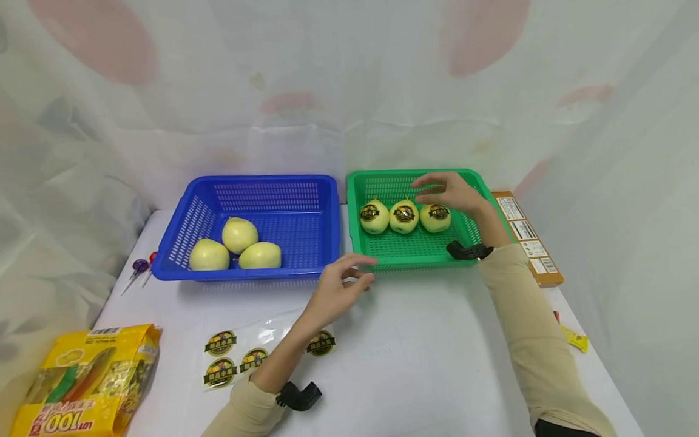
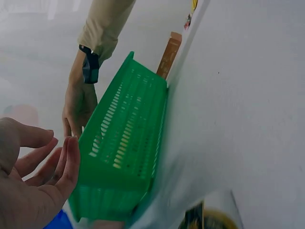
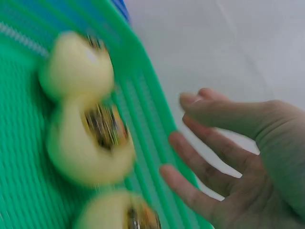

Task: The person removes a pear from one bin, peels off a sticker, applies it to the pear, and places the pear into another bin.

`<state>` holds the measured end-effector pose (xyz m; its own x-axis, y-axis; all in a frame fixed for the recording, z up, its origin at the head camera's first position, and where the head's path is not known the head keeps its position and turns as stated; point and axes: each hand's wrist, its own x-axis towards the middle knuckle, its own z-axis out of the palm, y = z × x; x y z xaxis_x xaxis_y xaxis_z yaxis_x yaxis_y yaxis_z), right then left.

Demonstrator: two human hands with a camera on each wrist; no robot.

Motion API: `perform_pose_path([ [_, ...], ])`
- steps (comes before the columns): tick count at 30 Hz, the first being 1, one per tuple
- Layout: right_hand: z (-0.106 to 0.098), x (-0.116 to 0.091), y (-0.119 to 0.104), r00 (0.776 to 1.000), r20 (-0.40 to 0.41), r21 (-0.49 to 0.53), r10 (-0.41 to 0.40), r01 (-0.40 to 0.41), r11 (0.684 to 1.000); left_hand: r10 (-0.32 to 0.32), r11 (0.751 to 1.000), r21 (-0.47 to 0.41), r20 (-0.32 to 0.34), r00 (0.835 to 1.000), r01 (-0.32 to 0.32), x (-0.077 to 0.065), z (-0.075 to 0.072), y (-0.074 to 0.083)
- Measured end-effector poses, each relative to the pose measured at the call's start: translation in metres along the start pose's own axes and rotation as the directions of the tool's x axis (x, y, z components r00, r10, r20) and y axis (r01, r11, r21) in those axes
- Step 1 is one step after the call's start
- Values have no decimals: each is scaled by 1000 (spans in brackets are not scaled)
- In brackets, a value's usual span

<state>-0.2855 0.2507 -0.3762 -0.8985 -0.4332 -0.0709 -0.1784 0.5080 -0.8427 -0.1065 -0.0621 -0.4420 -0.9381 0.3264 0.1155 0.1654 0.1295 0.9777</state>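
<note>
Three pale yellow-green pears, one of them the right-hand pear (image 1: 435, 220), sit in a row in the green basket (image 1: 406, 260), each bearing a black-and-gold sticker. Above that pear hovers my right hand (image 1: 450, 193), holding nothing, its fingers loosely bent and apart from the fruit in the right wrist view. My left hand (image 1: 341, 288) is near the green basket's front left corner, fingers loosely curved around nothing. Beneath the left forearm lies a clear sheet (image 1: 267, 331) with several stickers, partly hidden. Three pears without visible stickers, including a front pear (image 1: 260, 255), rest in the blue basket (image 1: 246, 274).
A yellow snack bag (image 1: 90, 376) lies at the front left, with lollipops (image 1: 139, 266) behind it. To the right of the green basket is a brown box (image 1: 526, 240). A small yellow packet (image 1: 574, 338) lies near the table's right edge.
</note>
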Motion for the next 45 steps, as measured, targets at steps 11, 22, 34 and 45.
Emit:
perform_pose_path([
  [11,104,42,-74,943,236,192,-236,193,962,15,997,71,-107,994,-8,-47,-75,1],
  [22,213,99,-135,832,539,191,-129,29,981,-22,983,178,-168,985,52,-63,-127,-15],
  [34,256,104,-140,763,642,83,75,-166,983,-22,980,187,-207,978,62,-60,-131,-19],
  [45,267,104,-140,763,641,149,86,-233,961,-48,979,182,-233,971,93,-61,-136,-21],
])
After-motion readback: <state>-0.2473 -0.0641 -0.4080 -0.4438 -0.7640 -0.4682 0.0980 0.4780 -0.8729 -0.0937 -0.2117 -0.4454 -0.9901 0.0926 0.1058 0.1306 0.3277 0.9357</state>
